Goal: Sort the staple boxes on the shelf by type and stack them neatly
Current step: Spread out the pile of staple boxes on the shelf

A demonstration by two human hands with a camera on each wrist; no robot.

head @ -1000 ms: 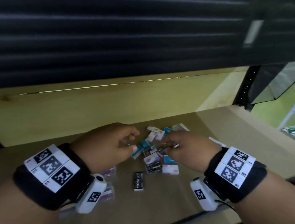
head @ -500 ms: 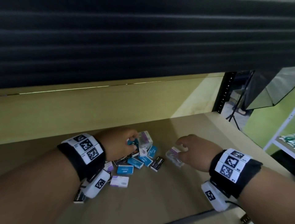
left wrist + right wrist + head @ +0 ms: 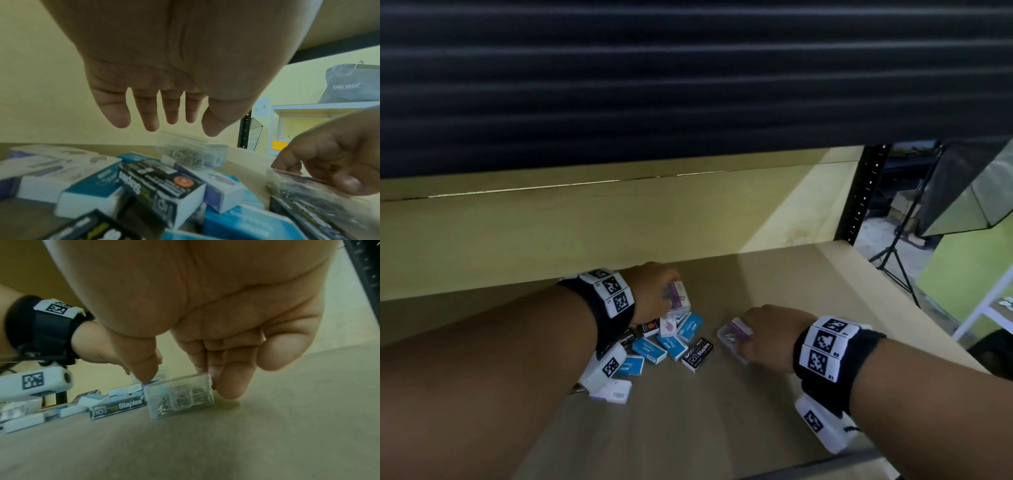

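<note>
A pile of small staple boxes lies on the shelf board (image 3: pixel 808 291): blue ones (image 3: pixel 671 346), black "Staples" ones (image 3: pixel 698 353) and white-purple ones (image 3: pixel 610 394). At the pile's far side stands a clear plastic box with a purple label (image 3: pixel 678 298). My left hand (image 3: pixel 671 284) hangs just over it with straight, spread fingers (image 3: pixel 152 120), holding nothing; the same clear box (image 3: pixel 191 151) sits below them. To the right of the pile, my right hand (image 3: pixel 180 379) pinches a second clear staple box (image 3: pixel 179 397) between thumb and fingers, low against the board (image 3: pixel 734 337).
The yellow back wall (image 3: pixel 619 233) closes the shelf behind. A black perforated upright (image 3: pixel 863 195) marks its right end, with a light stand (image 3: pixel 893 267) beyond. Bare board stretches in front of and right of the pile.
Both hands were together over the pile. The right hand has since drawn a clear box out to the right, and the left hand has reached farther back to the other clear box.
</note>
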